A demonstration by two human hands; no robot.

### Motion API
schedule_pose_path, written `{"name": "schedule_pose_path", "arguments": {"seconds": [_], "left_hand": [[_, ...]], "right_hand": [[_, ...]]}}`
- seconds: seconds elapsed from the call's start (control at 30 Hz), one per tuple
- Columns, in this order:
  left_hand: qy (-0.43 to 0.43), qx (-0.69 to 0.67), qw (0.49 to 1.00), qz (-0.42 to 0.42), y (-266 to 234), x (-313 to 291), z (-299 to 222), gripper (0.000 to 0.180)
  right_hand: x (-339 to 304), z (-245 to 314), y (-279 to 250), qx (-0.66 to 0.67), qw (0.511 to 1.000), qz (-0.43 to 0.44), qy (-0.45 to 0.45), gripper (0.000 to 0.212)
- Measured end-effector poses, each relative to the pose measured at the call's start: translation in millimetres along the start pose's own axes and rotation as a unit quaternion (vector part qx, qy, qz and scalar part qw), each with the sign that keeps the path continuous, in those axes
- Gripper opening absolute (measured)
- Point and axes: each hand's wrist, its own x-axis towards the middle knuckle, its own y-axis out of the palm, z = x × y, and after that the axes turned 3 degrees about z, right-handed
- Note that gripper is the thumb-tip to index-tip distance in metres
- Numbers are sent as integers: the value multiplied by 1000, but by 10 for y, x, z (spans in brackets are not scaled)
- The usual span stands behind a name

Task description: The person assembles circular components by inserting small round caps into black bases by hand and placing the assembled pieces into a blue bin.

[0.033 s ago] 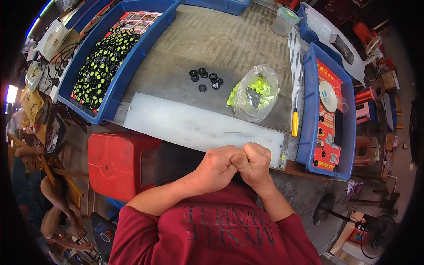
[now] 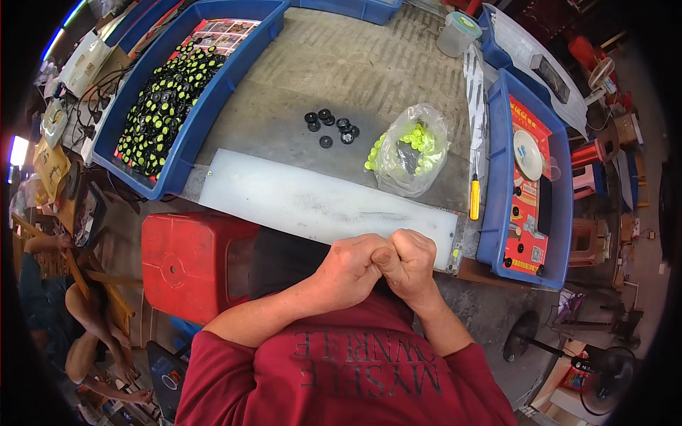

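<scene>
While the left hand [image 2: 349, 266] and right hand [image 2: 413, 267] are pressing together, each grip clenched — around what, if anything, I cannot tell — round black discs [image 2: 347, 138] and a crinkled clear bag [image 2: 403, 184] of yellow-green pieces [image 2: 427, 144] are lying on the scuffed bench [image 2: 320, 60] beyond a smooth white board [image 2: 305, 195].

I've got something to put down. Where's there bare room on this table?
Widest: the grey tabletop beyond the black discs, between the left blue tray and lidded tub. The white board along the near edge is bare too, smudges aside.
Crowded: around the discs and the plastic bag of yellow-green pieces, and inside that tray, heaped with black-and-green parts.
</scene>
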Motion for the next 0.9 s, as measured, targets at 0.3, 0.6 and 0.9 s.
{"name": "schedule_pose_path", "arguments": {"seconds": [0.3,0.6,0.9], "left_hand": [[31,37,999,-14,7,-10,-68,12],[-143,-216,965,47,-92,65,51,10],[-181,-270,943,73,-155,71,98,15]], "right_hand": [[5,23,-8,-13,999,-23,-42,52],[1,36,-30,206,962,30,175,52],[-28,-62,-45,281,924,67,250,55]]}}
